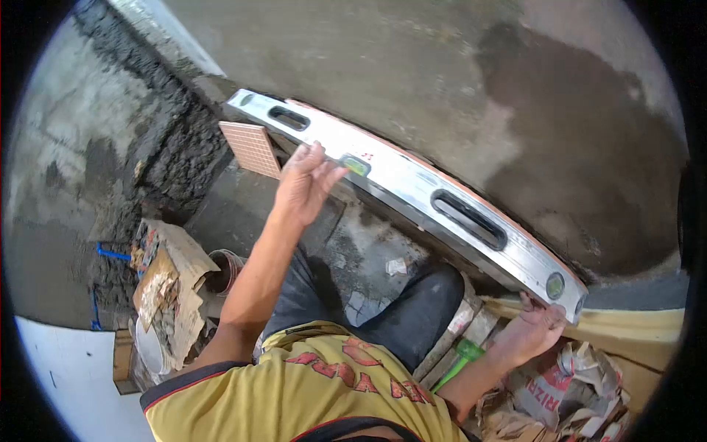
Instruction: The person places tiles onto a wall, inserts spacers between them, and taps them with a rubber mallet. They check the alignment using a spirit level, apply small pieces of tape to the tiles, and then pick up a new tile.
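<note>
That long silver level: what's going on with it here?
A person has both bare hands at the long silver level: the left hand near its middle vial, the right hand near one end. How firmly they grip is unclear. A reddish tile sits by its other end.

This is a building site, shown by rough mortar [177,132], a spirit level [401,175] and torn sacks [549,394].

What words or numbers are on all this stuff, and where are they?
"RIZ": crumpled brown-and-white paper sack; folds may hide more.
Too blurred to read surely: big red lettering on the yellow cloth shirt.
Too small to read: red marks on the long silver metal level.
</note>
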{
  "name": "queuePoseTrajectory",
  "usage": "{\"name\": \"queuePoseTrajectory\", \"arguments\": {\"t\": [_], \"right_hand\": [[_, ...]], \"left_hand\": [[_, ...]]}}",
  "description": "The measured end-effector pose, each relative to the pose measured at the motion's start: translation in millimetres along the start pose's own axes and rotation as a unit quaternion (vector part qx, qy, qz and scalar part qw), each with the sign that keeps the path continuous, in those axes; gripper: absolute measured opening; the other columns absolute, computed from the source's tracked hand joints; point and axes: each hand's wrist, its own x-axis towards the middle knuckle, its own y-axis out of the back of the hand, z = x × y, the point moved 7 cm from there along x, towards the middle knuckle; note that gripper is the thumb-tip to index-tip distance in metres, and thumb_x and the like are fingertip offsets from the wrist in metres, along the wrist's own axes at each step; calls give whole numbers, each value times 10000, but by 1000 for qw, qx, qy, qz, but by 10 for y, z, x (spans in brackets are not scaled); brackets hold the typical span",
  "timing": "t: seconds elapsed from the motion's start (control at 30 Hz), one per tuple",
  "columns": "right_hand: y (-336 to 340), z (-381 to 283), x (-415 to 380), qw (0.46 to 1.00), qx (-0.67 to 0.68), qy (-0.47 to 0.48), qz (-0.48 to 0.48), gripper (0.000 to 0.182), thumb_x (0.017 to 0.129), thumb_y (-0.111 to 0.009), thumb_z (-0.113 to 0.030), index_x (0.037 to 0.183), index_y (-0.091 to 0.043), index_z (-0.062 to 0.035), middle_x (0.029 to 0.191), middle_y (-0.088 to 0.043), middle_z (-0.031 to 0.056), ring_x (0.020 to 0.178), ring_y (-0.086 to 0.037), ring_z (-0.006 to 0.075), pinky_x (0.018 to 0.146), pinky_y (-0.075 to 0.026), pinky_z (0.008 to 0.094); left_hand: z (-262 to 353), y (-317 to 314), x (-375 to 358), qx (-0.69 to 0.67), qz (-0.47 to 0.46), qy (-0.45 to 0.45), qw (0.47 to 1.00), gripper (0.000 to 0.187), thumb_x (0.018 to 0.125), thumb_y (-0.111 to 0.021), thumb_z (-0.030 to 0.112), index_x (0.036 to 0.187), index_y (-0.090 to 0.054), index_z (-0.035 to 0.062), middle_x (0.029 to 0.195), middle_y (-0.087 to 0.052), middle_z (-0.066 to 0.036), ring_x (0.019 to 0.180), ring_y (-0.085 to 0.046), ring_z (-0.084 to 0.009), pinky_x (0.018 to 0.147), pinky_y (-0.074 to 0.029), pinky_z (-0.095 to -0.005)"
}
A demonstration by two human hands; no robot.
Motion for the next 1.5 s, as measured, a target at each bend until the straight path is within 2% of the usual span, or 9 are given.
{"name": "queuePoseTrajectory", "arguments": {"t": [0.17,0.3,0.47,0.63,0.87,0.97,1.17,1.3,1.5], "right_hand": [[53,66,-23,997,-6,-73,4,268,1007,-614,-259,1039,-541,-4,1002,-667,155,885,-663,223,755,-575,364],[-148,710,-595,960,129,-231,-90,364,1002,-586,-156,1328,-523,-7,1225,-647,150,1012,-663,248,809,-562,381],[-798,2127,-2021,736,393,-540,-110,421,997,-541,-108,1405,-484,-24,1392,-572,144,1267,-551,288,981,-485,388],[-1817,2669,-2654,715,315,-601,-165,344,970,-595,-173,1305,-573,-96,1315,-631,98,1194,-610,241,1006,-476,411],[-2674,2309,-3005,554,417,-580,-428,268,964,-627,-223,1164,-628,-45,1133,-700,164,1059,-688,280,836,-576,423],[-2330,2560,-3149,582,84,-589,-554,231,956,-625,-203,1093,-649,-19,1020,-719,176,867,-725,279,692,-603,384],[-1742,3126,-3105,576,-188,-388,-694,259,953,-622,-206,1036,-643,39,873,-723,161,599,-697,240,604,-582,399],[-1808,2928,-2933,543,-339,-67,-766,308,914,-651,-263,1019,-671,26,941,-714,238,859,-708,386,780,-543,486],[-1771,3092,-2794,525,-367,-68,-765,297,912,-644,-286,986,-700,-3,983,-698,262,982,-663,439,849,-515,525]], "left_hand": [[64,-54,-35,14,8,-2,1000,183,978,-610,124,1104,-514,34,1018,-622,-70,909,-662,-168,829,-616,-358],[602,-76,-287,66,62,-107,990,237,989,-579,135,1184,-486,40,990,-609,-67,935,-662,-170,804,-618,-374],[505,27,-613,116,23,-121,986,605,924,-677,76,1405,-323,-20,1371,-555,-202,1178,-621,-300,991,-542,-471],[647,317,-587,208,72,-234,947,562,876,-735,36,1337,-415,9,1194,-651,-151,1070,-666,-254,944,-543,-390],[457,714,-271,423,28,-172,889,388,919,-728,81,1214,-503,-31,1106,-664,-122,986,-655,-176,830,-559,-314],[640,836,27,437,48,-208,874,361,922,-734,96,1189,-527,-32,1034,-673,-104,900,-647,-150,767,-542,-277],[584,903,336,489,60,-229,839,336,919,-717,87,1188,-548,-19,995,-675,-75,871,-634,-133,743,-519,-279],[423,974,486,528,60,-251,809,337,923,-727,128,1182,-554,0,1000,-678,-81,836,-636,-127,683,-525,-272],[265,988,553,590,66,-256,763,392,903,-760,147,1200,-556,-6,981,-668,-70,855,-622,-141,750,-512,-295]]}}
